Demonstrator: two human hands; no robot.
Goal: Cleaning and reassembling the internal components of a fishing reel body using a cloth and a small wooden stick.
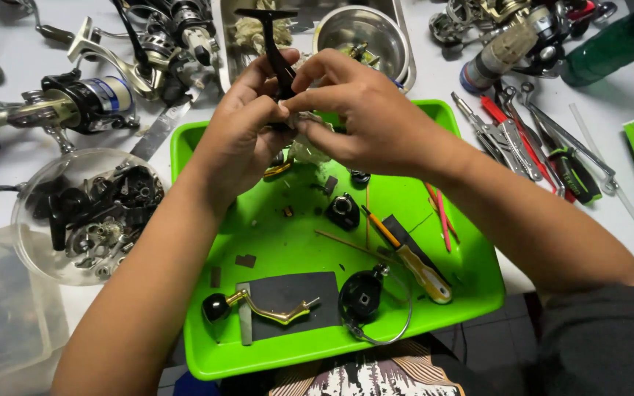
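White tabletop (434,66), crowded with fishing-reel parts. Centre: a glossy bright-green plastic tray (471,293), shallow, rounded rim, flecked with small dark scraps.

Both hands raised over the tray's far edge. Left hand (240,136) and right hand (365,121) meet fingertip to fingertip around a black reel part (279,55) — a slim matte stem with a flat T-shaped top standing upright above the knuckles. Left fingers curled tight round the stem's lower end; right thumb and forefinger pinched closed against the same piece, seemingly with a scrap of pale cloth, though the knuckles hide most of it.

In the tray, near edge: a gold metal crank handle (273,308) with a round black knob, lying across a dark grey rubbery mat (295,290). Beside it a black round spool (361,293) with a thin wire bail looping off it. A screwdriver (416,264), translucent yellow grip, lies diagonally to the right. A small black cap (343,211) sits mid-tray.

Left of the tray: a clear bowl (34,257) heaped with black and silver gears. Behind it, whole spinning reels (82,99). Behind the hands, a polished steel bowl (361,33). Right: pliers (511,139) and other steel tools, fanned out.
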